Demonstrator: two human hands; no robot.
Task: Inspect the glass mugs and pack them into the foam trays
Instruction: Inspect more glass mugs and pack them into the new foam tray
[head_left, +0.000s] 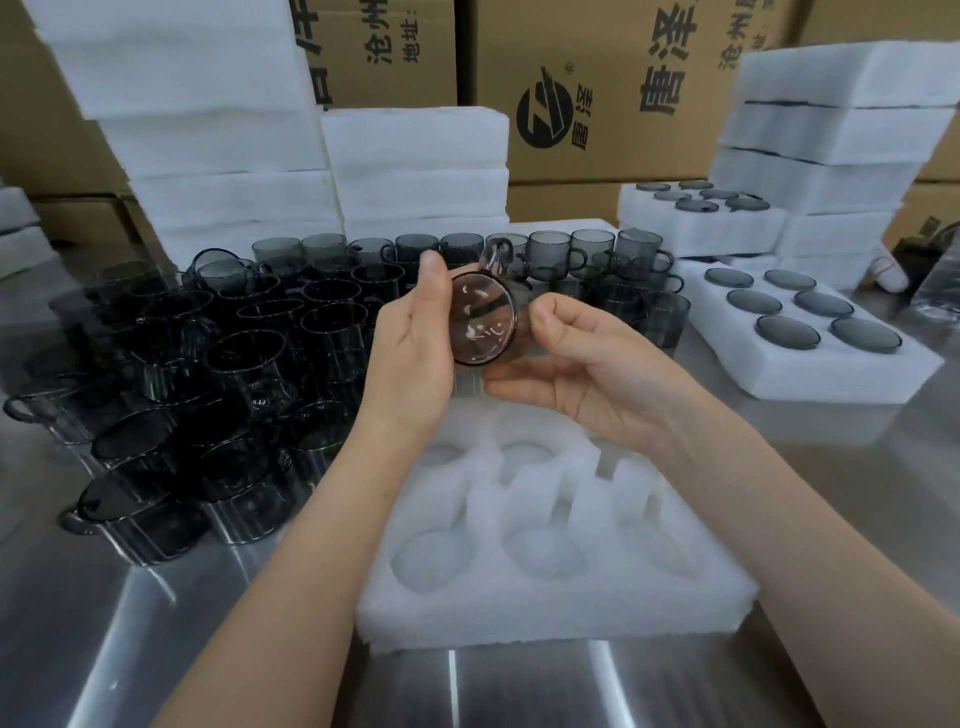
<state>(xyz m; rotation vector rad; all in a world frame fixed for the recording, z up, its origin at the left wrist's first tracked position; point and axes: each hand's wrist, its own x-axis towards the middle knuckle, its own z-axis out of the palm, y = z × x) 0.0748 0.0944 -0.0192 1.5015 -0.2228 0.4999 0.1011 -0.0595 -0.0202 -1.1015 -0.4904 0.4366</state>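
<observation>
I log one view only: head-worn wide-angle camera, facing forward and down onto the steel table (130, 623). Close in: foam tray (545, 613) fills lower centre; cardboard boxes (597, 104) stand well back along the top edge.

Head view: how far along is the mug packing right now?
Done: the white foam tray at right holds six smoky grey glass mugs, and another filled tray sits behind it. In hand: one smoky glass mug, held by the left hand and right hand for inspection. Left: the near white foam tray has empty pockets, and many loose mugs wait on the steel table.
</observation>
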